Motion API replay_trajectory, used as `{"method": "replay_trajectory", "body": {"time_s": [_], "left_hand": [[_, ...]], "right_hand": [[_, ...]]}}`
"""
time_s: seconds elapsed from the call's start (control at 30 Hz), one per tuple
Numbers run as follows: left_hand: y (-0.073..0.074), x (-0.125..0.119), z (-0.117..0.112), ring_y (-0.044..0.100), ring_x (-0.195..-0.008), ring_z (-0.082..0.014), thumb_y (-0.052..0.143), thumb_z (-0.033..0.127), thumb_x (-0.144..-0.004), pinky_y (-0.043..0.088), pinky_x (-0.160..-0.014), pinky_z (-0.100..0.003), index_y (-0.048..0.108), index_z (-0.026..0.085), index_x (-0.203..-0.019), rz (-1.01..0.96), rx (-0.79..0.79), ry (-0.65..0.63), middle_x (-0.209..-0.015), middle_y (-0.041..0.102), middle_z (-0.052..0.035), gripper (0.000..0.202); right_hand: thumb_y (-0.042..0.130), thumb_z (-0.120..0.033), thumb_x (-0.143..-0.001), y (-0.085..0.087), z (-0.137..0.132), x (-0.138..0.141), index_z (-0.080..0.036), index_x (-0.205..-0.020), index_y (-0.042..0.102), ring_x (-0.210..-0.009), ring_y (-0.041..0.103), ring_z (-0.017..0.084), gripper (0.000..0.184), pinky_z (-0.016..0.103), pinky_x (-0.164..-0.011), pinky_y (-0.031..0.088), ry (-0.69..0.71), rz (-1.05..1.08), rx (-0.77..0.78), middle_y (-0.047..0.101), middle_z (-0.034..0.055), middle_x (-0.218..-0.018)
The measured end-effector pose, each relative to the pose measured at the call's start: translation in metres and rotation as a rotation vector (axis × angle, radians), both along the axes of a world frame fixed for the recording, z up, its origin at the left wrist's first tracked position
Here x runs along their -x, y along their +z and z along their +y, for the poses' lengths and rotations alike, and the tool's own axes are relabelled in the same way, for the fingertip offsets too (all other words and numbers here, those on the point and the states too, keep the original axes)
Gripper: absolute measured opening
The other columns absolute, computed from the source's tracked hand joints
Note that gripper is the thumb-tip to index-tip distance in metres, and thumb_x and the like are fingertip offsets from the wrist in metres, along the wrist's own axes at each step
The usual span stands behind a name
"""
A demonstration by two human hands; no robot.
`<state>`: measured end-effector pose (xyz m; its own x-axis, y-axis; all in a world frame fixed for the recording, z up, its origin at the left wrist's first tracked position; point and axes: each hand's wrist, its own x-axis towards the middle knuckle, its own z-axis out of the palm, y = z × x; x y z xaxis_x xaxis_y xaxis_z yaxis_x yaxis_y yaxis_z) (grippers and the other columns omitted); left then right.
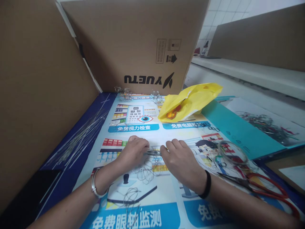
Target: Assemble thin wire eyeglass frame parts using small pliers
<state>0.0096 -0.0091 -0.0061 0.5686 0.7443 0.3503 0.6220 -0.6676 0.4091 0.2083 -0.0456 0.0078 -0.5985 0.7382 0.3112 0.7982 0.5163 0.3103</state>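
Both of my hands meet low over the printed sheet, fingers closed. My right hand (177, 159) is wrapped around what look like small metal pliers (154, 153), whose jaws point left; the handles are hidden in the palm. My left hand (134, 151) pinches at the tip of the jaws, and what lies between its fingers is too small and hidden to make out. Just below the hands lies a loose tangle of thin wire loops (145, 171), with another wire bundle (131, 195) nearer to me.
Long straight wires (78, 136) lie at left beside a cardboard wall (133, 41). A yellow bag (190, 100) with orange pieces stands at the back. Red-handled scissors (267, 184) and a wire coil (232, 152) lie at right, near a wire pile (264, 124) on white paper.
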Motion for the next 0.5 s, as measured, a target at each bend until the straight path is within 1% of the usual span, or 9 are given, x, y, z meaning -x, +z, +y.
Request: {"method": "replay_trajectory", "body": {"time_s": [0.17, 0.5], "left_hand": [[-0.0037, -0.0003, 0.0000, 0.048, -0.072, -0.0179, 0.043, 0.010, -0.086, 0.037, -0.073, -0.035, 0.053, 0.016, -0.076, 0.023, -0.043, 0.029, -0.069, 0.058, -0.0023, 0.015], [-0.0062, -0.0001, -0.0007, 0.049, -0.073, -0.0182, 0.043, 0.007, -0.083, 0.038, -0.075, -0.035, 0.052, 0.017, -0.077, 0.074, -0.102, 0.018, -0.069, 0.056, -0.0018, 0.015]], "right_hand": [[0.051, -0.011, -0.081, 0.0008, -0.0021, 0.0016, -0.016, -0.085, 0.056, -0.072, 0.042, 0.022, 0.008, 0.034, -0.062, 0.022, -0.026, -0.004, -0.026, 0.052, 0.0068, -0.076], [0.055, -0.011, -0.078, 0.0037, -0.0009, 0.0011, -0.016, -0.080, 0.056, -0.070, 0.042, 0.022, 0.005, 0.034, -0.060, 0.021, -0.019, -0.010, -0.025, 0.052, 0.0058, -0.073]]}}
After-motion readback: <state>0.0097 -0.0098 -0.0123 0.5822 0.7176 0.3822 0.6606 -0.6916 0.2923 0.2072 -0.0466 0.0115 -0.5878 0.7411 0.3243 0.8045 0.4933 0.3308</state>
